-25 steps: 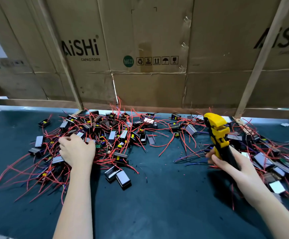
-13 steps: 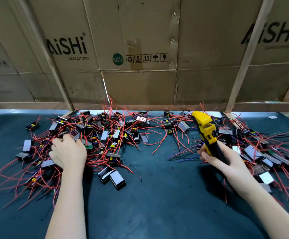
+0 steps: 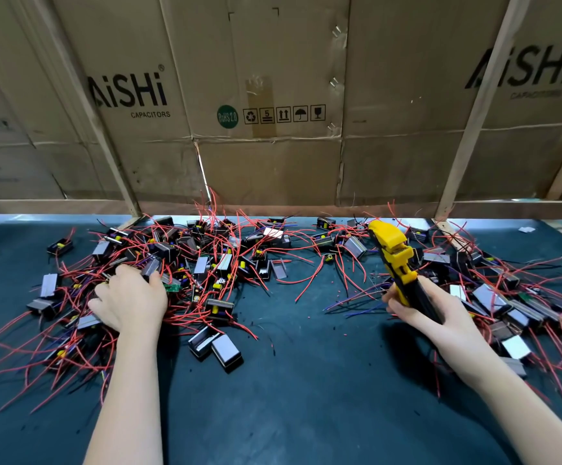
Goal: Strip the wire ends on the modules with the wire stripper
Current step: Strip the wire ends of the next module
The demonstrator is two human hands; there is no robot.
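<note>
The left hand [image 3: 128,298], fingers curled into the module pile [image 3: 185,263] at frame left, seems to be picking one out, while the right hand [image 3: 420,310] grips the wire stripper [image 3: 395,260] at right, awaiting a wire end.

Cardboard wall [image 3: 273,162] behind table carries all readable print. Left panel: big black "AiSHi" logo [image 3: 128,90], first letter partly cut by wooden slat, small "CAPACITORS" [image 3: 150,114] beneath. Centre panel: green round sticker [image 3: 227,116] reading "RoHS 2.0". Beside it, row of black box symbols [image 3: 284,114]: recycling mark, stacking limit "5", two up-arrows, umbrella, fragile glass. Right panel: second "AiSHi" logo [image 3: 524,67], blurred, small line beneath too smeared to read.
</note>
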